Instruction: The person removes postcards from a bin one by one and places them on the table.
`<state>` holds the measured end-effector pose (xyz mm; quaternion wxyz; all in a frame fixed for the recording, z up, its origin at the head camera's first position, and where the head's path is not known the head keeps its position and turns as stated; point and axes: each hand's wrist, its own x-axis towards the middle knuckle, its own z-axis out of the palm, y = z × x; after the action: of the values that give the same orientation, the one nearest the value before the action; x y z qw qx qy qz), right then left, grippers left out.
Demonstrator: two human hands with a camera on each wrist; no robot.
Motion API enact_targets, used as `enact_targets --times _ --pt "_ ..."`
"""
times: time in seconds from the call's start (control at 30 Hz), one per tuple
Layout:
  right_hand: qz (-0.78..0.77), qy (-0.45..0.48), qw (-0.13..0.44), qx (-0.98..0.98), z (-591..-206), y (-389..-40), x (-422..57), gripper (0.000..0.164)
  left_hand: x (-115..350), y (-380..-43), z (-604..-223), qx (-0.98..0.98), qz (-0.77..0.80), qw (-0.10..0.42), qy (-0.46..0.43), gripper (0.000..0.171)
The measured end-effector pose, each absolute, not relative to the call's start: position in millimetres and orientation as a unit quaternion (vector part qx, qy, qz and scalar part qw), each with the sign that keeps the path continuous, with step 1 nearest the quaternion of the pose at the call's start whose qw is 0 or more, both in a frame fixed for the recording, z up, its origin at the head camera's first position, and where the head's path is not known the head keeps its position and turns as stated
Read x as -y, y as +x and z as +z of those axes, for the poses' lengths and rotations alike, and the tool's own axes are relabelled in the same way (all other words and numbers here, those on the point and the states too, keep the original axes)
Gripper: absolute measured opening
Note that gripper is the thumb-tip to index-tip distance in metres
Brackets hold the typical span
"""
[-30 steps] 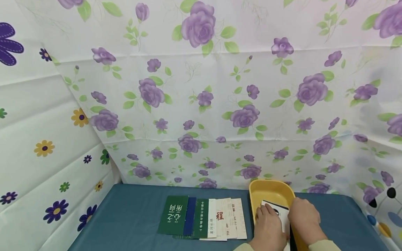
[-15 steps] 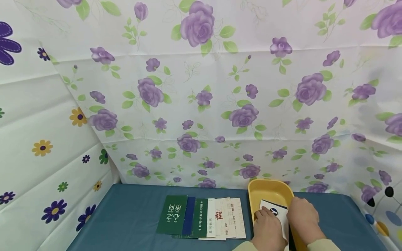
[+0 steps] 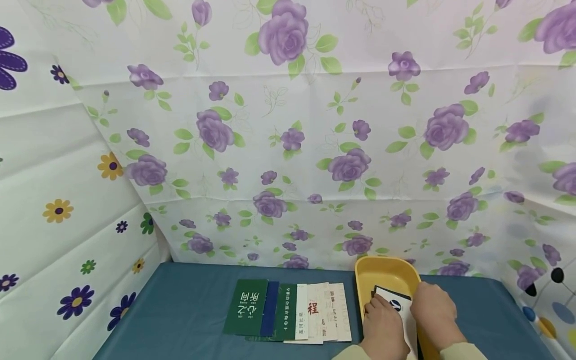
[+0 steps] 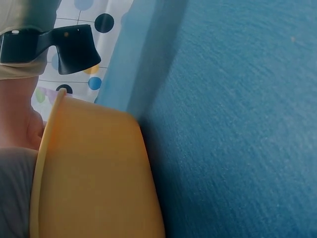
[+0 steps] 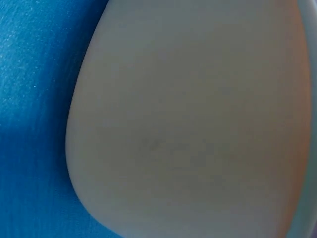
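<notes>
In the head view, a white card (image 3: 402, 306) with a dark round logo sits tilted inside a yellow plastic bin (image 3: 388, 265). My left hand (image 3: 383, 327) holds the card, its fingers bent over the left side. A dark edge shows behind the card's top. My right hand (image 3: 434, 315), fingers curled, grips the bin's right rim. The left wrist view shows the bin's outer wall (image 4: 99, 168), with the right hand (image 4: 22, 116) at its rim. A blurred pale surface fills most of the right wrist view. How deep the card reaches is hidden.
Left of the bin lies an overlapping row of booklets and cards, with a green booklet (image 3: 245, 307), a blue strip (image 3: 270, 309) and cream cards (image 3: 330, 312). They rest on a blue-green tabletop (image 3: 180, 305). A flowered sheet (image 3: 288, 150) hangs behind.
My left fingers have slid slightly down the card, uncovering more of its logo. A dark edge now shows behind the card's upper left corner. The right hand stays on the rim.
</notes>
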<state>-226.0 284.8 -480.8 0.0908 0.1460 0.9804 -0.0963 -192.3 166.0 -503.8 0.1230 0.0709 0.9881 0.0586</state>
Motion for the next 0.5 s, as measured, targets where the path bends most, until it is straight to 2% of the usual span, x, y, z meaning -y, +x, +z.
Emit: enact_targets --times 0.1,0.3,0.5 --pt "-0.098 0.14 0.089 -0.981 -479.7 -226.5 -285.3 0.026 -165.8 -190.5 -501.9 -0.991 0.06 0.095 0.069 0.089" --pt "-0.098 0.134 0.1 -0.981 -480.6 -226.8 -286.1 0.028 -164.9 -187.7 -498.7 -0.994 0.075 0.046 0.065 0.047" --pt "-0.095 0.147 0.111 -0.978 -480.1 -228.4 -284.6 0.026 -159.7 -190.4 -493.4 -0.99 0.114 0.058 0.065 0.04"
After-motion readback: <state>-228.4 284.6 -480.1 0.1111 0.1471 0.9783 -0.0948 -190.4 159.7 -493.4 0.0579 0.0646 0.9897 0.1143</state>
